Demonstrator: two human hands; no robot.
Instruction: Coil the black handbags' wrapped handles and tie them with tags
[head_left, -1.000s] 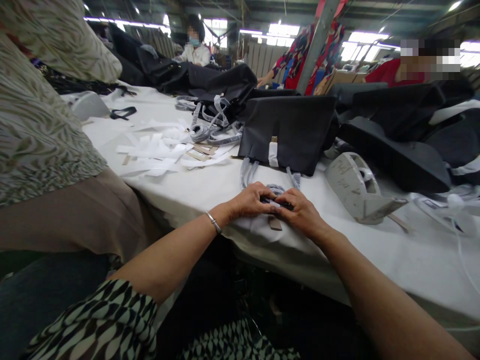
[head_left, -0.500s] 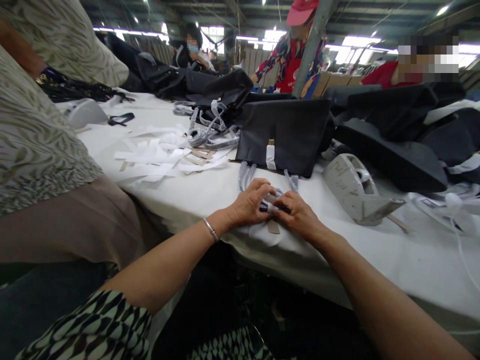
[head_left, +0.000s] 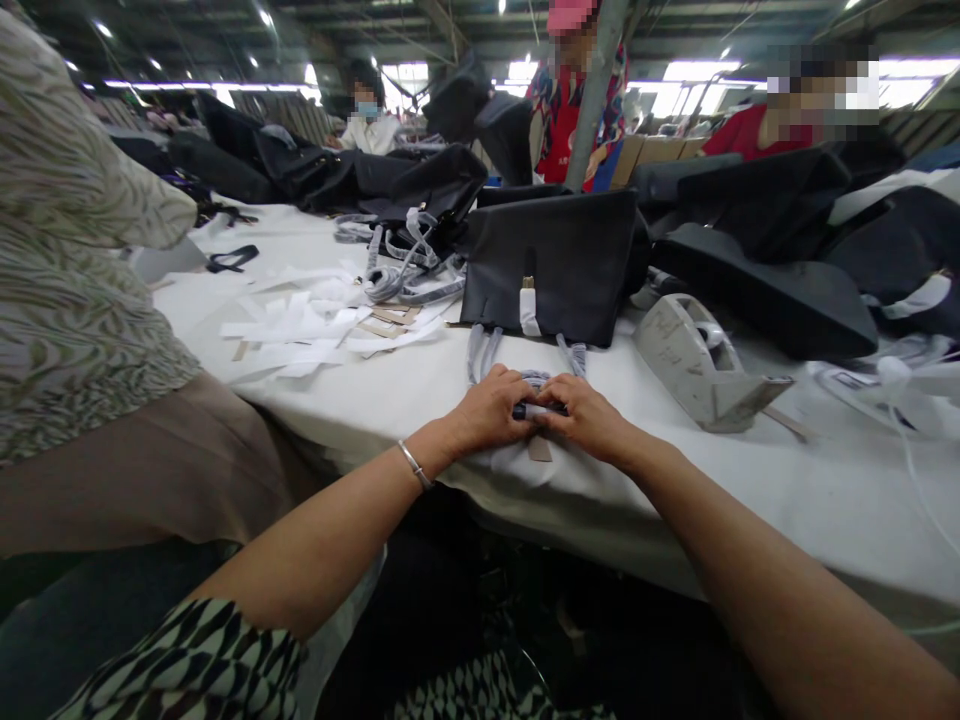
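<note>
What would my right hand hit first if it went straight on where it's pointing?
Probably your left hand, close ahead at the other end of the dark strip; depth is unclear.

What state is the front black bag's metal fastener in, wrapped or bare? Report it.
Partly wrapped: gold-coloured metal shows at the top of the fastener, white wrapping below.

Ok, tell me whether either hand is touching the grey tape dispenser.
No, the left hand and right hand hold a small dark piece, and the tape dispenser stands apart to their right.
</note>
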